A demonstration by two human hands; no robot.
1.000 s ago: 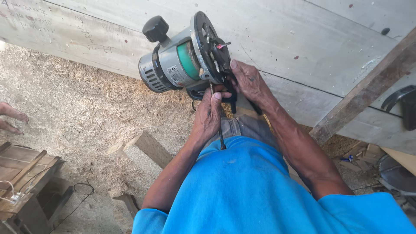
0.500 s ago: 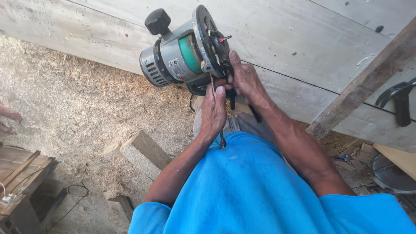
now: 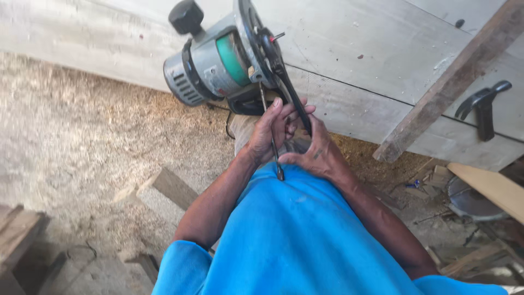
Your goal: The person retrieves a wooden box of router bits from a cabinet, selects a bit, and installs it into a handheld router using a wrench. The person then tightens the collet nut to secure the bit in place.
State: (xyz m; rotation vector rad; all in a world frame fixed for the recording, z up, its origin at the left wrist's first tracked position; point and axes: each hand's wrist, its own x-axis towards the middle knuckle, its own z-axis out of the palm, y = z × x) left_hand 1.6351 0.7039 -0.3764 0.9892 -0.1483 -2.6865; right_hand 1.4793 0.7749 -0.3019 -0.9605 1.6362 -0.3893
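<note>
A router (image 3: pixel 229 60) lies on its side at the near edge of a pale, scuffed plank bench (image 3: pixel 371 60), its long axis running from lower left to upper right: the ribbed grey motor cap points toward the sawdust floor (image 3: pixel 71 142), the round black base plate faces right. Its body is smooth grey metal with a green band and a black ball knob on top. The left hand (image 3: pixel 270 134) is closed around a thin steel wrench (image 3: pixel 272 136) that stands nearly upright below the base. The right hand (image 3: pixel 316 153) grips a dark, flat wrench (image 3: pixel 295 104) slanting up to the collet. A rough wooden batten (image 3: pixel 453 82) leans across the bench's right end.
</note>
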